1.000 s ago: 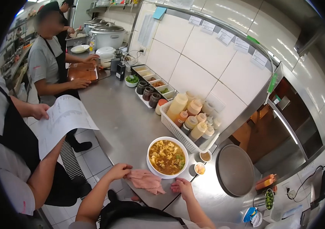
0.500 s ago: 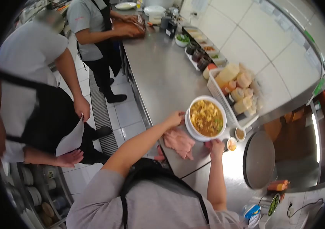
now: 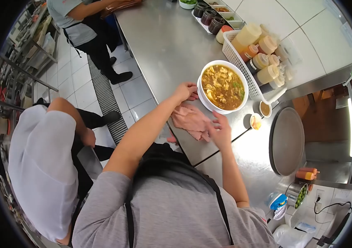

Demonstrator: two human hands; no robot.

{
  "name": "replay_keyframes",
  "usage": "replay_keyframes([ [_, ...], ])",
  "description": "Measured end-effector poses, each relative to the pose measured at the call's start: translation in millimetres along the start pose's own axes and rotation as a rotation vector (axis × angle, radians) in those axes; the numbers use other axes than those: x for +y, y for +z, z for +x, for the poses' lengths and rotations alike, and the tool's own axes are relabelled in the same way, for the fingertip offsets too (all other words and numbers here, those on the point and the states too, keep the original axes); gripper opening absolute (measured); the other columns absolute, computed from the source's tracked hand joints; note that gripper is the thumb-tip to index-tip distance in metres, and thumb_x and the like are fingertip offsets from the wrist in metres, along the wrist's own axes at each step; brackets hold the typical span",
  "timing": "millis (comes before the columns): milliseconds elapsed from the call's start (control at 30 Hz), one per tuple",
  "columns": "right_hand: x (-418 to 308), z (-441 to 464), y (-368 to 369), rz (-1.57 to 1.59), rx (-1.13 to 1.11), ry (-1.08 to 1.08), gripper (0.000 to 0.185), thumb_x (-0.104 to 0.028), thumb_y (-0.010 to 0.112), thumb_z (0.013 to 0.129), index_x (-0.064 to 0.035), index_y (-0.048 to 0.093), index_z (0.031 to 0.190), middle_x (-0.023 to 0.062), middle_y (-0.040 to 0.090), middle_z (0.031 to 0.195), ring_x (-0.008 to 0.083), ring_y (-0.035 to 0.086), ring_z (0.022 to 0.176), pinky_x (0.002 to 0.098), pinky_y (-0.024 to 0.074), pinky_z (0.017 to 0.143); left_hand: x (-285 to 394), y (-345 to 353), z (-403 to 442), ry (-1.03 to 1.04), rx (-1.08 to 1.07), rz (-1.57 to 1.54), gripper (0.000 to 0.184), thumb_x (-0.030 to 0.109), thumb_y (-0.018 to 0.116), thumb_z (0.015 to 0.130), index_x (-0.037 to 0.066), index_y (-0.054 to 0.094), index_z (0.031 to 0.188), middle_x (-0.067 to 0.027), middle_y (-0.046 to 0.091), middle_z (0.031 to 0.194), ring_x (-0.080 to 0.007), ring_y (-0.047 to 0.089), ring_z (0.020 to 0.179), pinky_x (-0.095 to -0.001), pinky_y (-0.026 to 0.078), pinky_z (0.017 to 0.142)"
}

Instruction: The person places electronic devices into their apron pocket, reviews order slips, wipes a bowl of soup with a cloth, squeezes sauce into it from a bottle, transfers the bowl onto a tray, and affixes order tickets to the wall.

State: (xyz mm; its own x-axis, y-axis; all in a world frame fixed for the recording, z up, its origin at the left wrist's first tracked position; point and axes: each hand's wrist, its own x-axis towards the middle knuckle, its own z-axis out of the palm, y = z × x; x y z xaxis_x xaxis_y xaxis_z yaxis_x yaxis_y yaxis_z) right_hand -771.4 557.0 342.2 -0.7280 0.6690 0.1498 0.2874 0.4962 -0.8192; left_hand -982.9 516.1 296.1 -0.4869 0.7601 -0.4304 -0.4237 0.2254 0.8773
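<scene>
Has the left hand (image 3: pixel 187 91) at the left side of the white bowl (image 3: pixel 224 87), fingers bent inward by the edge of the white plate (image 3: pixel 203 101) beneath it — cannot tell whether pinching that edge or merely touching. Holds the right hand (image 3: pixel 220 131) open and unclenched, fingers parted and slightly blurred, over the right end of the pink cloth (image 3: pixel 190 120) and just below the bowl in the view; cannot tell whether touching the cloth. To find the bowl, look above and between both hands: upright on the plate, on the steel counter (image 3: pixel 176 45), filled with brown soup (image 3: pixel 222 87) with yellowish pieces and a bit of green at the right. To find the cloth, look just under the left hand — crumpled, near the counter's edge.

Right of the bowl, see two small cups (image 3: pixel 265 109) near each other, then a round gray tray (image 3: pixel 287 141). Above it, close by, see a white basket (image 3: pixel 242 62) packed with squeeze bottles (image 3: pixel 248 35); farther up, dark jars (image 3: pixel 208 17). At the left, see a co-worker (image 3: pixel 43 165) bent forward beside the counter.
</scene>
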Motion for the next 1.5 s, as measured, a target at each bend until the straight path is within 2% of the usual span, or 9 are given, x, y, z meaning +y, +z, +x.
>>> replay_keyframes([
  [133,-1.0,-9.0,25.9,-0.337,-0.107,-0.444,0.029,-0.007,0.063,0.07,-0.0062,0.059,0.099,0.0096,0.057,0.095,0.0246,0.056,0.082,0.0314,0.0455,0.071,3.3,1.5,1.6,-0.025,0.015,0.015,0.025,0.017,0.05,0.085,0.003,0.056,0.104,-0.0058,0.062,0.083,-0.0131,0.061,0.069,-0.0229,0.05,0.058],
  [400,33.0,5.0,-47.6,0.581,-0.26,0.311,0.02,-0.005,0.053,0.071,-0.0025,0.059,0.09,0.0002,0.056,0.08,0.0077,0.05,0.075,0.0224,0.0405,0.068,6.1,1.4,-2.2,-0.012,-0.013,0.023,0.025,0.016,0.047,0.087,0.0,0.054,0.106,-0.0062,0.061,0.083,-0.0131,0.06,0.071,-0.0236,0.051,0.062],
  [700,-3.9,20.4,-117.7,-0.337,-0.158,0.44,0.026,-0.006,0.062,0.07,0.0009,0.057,0.095,0.0036,0.057,0.076,0.0076,0.051,0.068,0.0214,0.0427,0.06,10.0,8.5,-4.1,-0.007,0.046,0.092,0.026,0.017,0.049,0.086,0.0,0.055,0.103,-0.0067,0.061,0.081,-0.0126,0.059,0.067,-0.0238,0.05,0.059],
  [800,-4.6,22.1,-111.7,-0.264,-0.179,0.443,0.023,-0.008,0.062,0.073,0.001,0.058,0.093,0.005,0.058,0.071,0.0093,0.053,0.066,0.0218,0.0434,0.06,15.3,13.3,-4.9,-0.035,0.061,0.137,0.025,0.017,0.051,0.084,0.0,0.056,0.102,-0.0069,0.061,0.079,-0.0133,0.06,0.066,-0.0237,0.05,0.057],
  [900,1.0,20.4,-95.6,0.371,0.03,0.172,0.019,-0.011,0.061,0.076,0.0012,0.06,0.089,0.0075,0.059,0.067,0.0115,0.056,0.063,0.0241,0.0441,0.059,13.2,15.4,-8.8,-0.079,0.043,0.113,0.023,0.016,0.052,0.083,0.001,0.056,0.099,-0.0078,0.061,0.077,-0.0145,0.061,0.064,-0.0244,0.05,0.054],
  [1033,17.2,23.1,-115.5,-0.158,0.151,0.191,0.02,-0.015,0.059,0.078,0.0025,0.061,0.087,0.0107,0.062,0.073,0.0129,0.058,0.063,0.0263,0.0448,0.059,0.5,14.5,-6.7,-0.069,-0.019,0.097,0.026,0.014,0.053,0.082,0.001,0.052,0.104,-0.0088,0.061,0.078,-0.0155,0.061,0.063,-0.0254,0.05,0.054],
  [1133,16.8,17.1,-119.3,-0.305,0.026,0.376,0.022,-0.016,0.059,0.077,0.0034,0.061,0.088,0.0116,0.062,0.071,0.013,0.058,0.062,0.0253,0.0446,0.058,5.8,15.7,-12.0,-0.065,-0.004,0.098,0.037,0.013,0.054,0.081,0.002,0.043,0.115,-0.0095,0.06,0.079,-0.0162,0.061,0.065,-0.0259,0.051,0.055],
  [1300,46.5,2.8,-95.6,-0.429,-0.038,0.235,0.022,-0.018,0.063,0.074,0.0012,0.063,0.084,0.0146,0.062,0.073,0.0202,0.06,0.061,0.0294,0.0461,0.057,11.3,21.9,-19.4,-0.065,0.01,0.106,0.052,0.011,0.054,0.082,0.008,0.028,0.127,-0.0112,0.06,0.078,-0.0181,0.062,0.065,-0.0282,0.051,0.055],
  [1500,34.4,9.0,-100.0,0.118,-0.026,0.391,0.015,-0.014,0.062,0.077,0.0007,0.06,0.082,0.0023,0.057,0.07,0.0071,0.05,0.06,0.0213,0.0394,0.054,3.1,38.0,-29.5,-0.048,0.033,0.006,0.053,0.008,0.042,0.085,0.013,0.017,0.132,-0.0127,0.06,0.079,-0.0191,0.062,0.064,-0.0285,0.052,0.053],
])
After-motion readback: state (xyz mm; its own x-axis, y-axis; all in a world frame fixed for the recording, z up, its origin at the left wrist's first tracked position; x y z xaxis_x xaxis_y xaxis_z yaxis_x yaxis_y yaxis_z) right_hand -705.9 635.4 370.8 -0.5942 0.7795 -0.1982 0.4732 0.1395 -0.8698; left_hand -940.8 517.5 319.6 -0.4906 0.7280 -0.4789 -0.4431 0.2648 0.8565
